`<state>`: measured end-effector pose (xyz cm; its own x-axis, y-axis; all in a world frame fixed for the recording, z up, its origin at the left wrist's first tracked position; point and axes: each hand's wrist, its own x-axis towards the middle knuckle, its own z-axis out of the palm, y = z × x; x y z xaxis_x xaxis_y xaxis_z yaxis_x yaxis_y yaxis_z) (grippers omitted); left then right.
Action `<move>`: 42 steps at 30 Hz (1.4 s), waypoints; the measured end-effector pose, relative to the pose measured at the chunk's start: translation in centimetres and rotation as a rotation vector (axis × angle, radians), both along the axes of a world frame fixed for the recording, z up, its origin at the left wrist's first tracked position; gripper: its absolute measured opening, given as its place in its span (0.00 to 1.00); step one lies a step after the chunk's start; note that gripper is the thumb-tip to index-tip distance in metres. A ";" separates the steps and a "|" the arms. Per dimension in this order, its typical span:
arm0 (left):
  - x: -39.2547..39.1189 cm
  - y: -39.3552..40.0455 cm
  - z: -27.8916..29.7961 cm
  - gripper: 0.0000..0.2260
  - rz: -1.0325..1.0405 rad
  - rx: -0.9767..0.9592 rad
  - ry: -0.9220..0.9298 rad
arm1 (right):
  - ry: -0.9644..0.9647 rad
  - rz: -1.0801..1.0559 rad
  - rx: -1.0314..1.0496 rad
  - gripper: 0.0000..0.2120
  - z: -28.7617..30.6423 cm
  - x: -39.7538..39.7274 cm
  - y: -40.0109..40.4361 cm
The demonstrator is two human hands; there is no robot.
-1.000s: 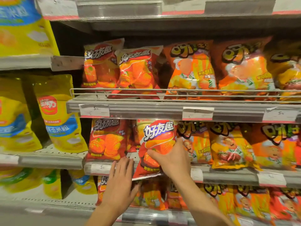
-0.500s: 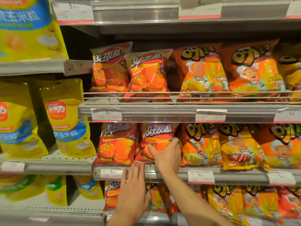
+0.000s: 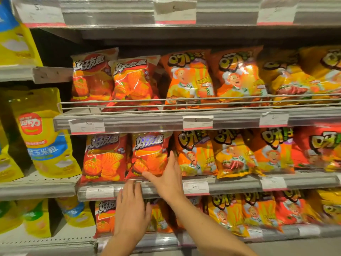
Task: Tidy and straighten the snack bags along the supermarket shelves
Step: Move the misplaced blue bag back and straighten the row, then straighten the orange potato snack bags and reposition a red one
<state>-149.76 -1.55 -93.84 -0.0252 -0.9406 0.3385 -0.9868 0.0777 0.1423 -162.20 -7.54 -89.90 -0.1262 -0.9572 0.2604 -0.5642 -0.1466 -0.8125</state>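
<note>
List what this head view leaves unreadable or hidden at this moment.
- Small print on the white price labels: too small and blurred.
- Red chip bags on the bottom shelf: partly hidden by the left hand and right forearm.
- Orange snack bags at far right: cut off by the frame edge, motion-blurred.

Two hands in view, the left hand [image 3: 132, 209] and the right hand [image 3: 168, 177]. Four red chip bags upright on the upper two rows, two behind the wire rail [image 3: 184, 102] and two on the shelf below it, namely a left red bag [image 3: 103, 157] and a right red bag [image 3: 149, 154], plus at least one more on the bottom row. Three price tags along the top shelf edge [image 3: 110, 17]; orange bags at the right edge too blurred to count.
</note>
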 end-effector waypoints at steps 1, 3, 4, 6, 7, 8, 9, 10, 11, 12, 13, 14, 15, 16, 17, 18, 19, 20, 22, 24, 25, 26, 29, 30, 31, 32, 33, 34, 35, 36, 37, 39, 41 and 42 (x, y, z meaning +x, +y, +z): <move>-1.0 0.2 -0.2 0.27 -0.025 -0.050 0.044 | 0.007 0.026 -0.045 0.55 -0.1 -1.0 1.0; -3.3 0.4 -0.8 0.21 -0.106 -0.146 0.144 | 0.023 0.040 -0.129 0.43 -0.2 -3.8 2.9; -4.6 0.5 -0.9 0.19 -0.144 -0.184 0.199 | 0.022 0.036 -0.158 0.37 -0.1 -5.4 3.8; -7.4 0.6 -0.6 0.16 -0.184 -0.229 0.312 | 0.012 0.003 -0.188 0.27 0.2 -9.1 5.3; -8.9 0.6 -0.4 0.16 -0.196 -0.244 0.372 | 0.012 -0.029 -0.196 0.23 0.3 -11.2 5.8; -10.3 0.6 0.0 0.16 -0.202 -0.259 0.438 | 0.019 -0.062 -0.201 0.20 0.5 -13.3 6.2; -11.6 0.4 0.4 0.16 -0.208 -0.270 0.505 | 0.022 -0.094 -0.208 0.18 0.6 -15.2 6.5; -12.8 0.2 0.8 0.18 -0.219 -0.276 0.561 | 0.017 -0.124 -0.221 0.16 0.7 -17.1 6.7; -13.8 -0.1 1.1 0.19 -0.231 -0.281 0.600 | 0.011 -0.154 -0.243 0.15 0.8 -18.8 6.7; -14.7 -0.4 1.5 0.21 -0.238 -0.286 0.628 | 0.010 -0.188 -0.268 0.14 0.8 -20.4 6.6; -15.4 -0.9 2.0 0.23 -0.235 -0.287 0.653 | 0.022 -0.222 -0.290 0.15 0.8 -21.9 6.3; -16.1 -1.3 2.4 0.25 -0.215 -0.287 0.680 | 0.045 -0.252 -0.301 0.16 0.8 -23.2 5.9; -16.6 -1.9 2.8 0.28 -0.185 -0.286 0.709 | 0.066 -0.277 -0.302 0.19 0.8 -24.4 5.4; -17.0 -2.4 3.3 0.30 -0.148 -0.279 0.740 | 0.077 -0.299 -0.292 0.22 0.9 -25.4 4.7; -17.3 -3.0 3.7 0.33 -0.113 -0.262 0.766 | 0.081 -0.313 -0.277 0.25 1.1 -26.2 4.0; -17.5 -3.6 4.1 0.35 -0.081 -0.241 0.783 | 0.083 -0.316 -0.258 0.28 1.3 -26.8 3.3; -17.5 -4.3 4.4 0.37 -0.057 -0.216 0.792 | 0.079 -0.306 -0.234 0.31 1.4 -27.3 2.7; -17.5 -5.1 4.6 0.39 -0.037 -0.183 0.795 | 0.075 -0.286 -0.202 0.35 1.7 -27.6 2.1; -17.2 -6.3 5.0 0.41 -0.011 -0.112 0.814 | 0.090 -0.240 -0.130 0.43 2.2 -28.0 0.9; -17.0 -7.1 5.2 0.35 0.001 -0.072 0.880 | 0.119 -0.197 -0.059 0.49 2.7 -28.2 -0.2; -17.0 -7.2 5.2 0.28 -0.008 -0.069 0.907 | 0.118 -0.168 -0.018 0.52 3.0 -28.2 -0.8; -17.0 -7.3 5.2 0.22 -0.030 -0.071 0.927 | 0.099 -0.136 0.034 0.55 3.3 -28.2 -1.4; -17.0 -7.7 4.9 0.19 -0.081 -0.075 0.965 | 0.041 -0.080 0.190 0.61 3.7 -28.0 -2.8; -16.9 -7.8 4.9 0.20 -0.078 -0.068 0.979 | 0.037 -0.079 0.214 0.60 3.7 -28.1 -3.1; -16.7 -8.0 4.7 0.22 -0.068 -0.055 0.988 | 0.028 -0.079 0.229 0.58 3.7 -28.1 -3.3; -16.5 -8.3 4.5 0.24 -0.054 -0.044 0.988 | 0.020 -0.078 0.238 0.56 3.7 -28.1 -3.5; -16.3 -8.6 4.2 0.27 -0.044 -0.037 0.974 | 0.018 -0.076 0.246 0.54 3.7 -28.0 -3.6; -16.0 -8.9 4.0 0.30 -0.035 -0.024 0.953 | 0.029 -0.072 0.255 0.53 3.7 -28.0 -3.7; -15.9 -9.2 3.8 0.34 -0.024 -0.005 0.940 | 0.046 -0.070 0.264 0.52 3.7 -27.9 -3.7; -15.7 -9.5 3.7 0.40 -0.015 0.018 0.935 | 0.058 -0.074 0.266 0.51 3.7 -27.9 -3.8; -15.4 -10.0 3.7 0.44 -0.005 0.045 0.940 | 0.069 -0.079 0.263 0.50 3.7 -27.9 -3.9; -14.9 -10.6 4.0 0.49 0.006 0.099 0.967 | 0.091 -0.089 0.259 0.47 3.8 -27.8 -3.9; -14.8 -11.0 4.2 0.50 -0.016 0.139 0.996 | 0.098 -0.100 0.256 0.44 3.8 -27.8 -3.8; -14.8 -11.0 4.2 0.49 -0.024 0.151 1.007 | 0.090 -0.104 0.247 0.42 3.8 -27.7 -3.7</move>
<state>-164.58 -12.56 -89.62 0.1861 -0.9784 0.0905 -0.4012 0.0084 0.9159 -189.92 -11.25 -86.07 -0.2143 -0.9761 0.0352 -0.6376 0.1125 -0.7621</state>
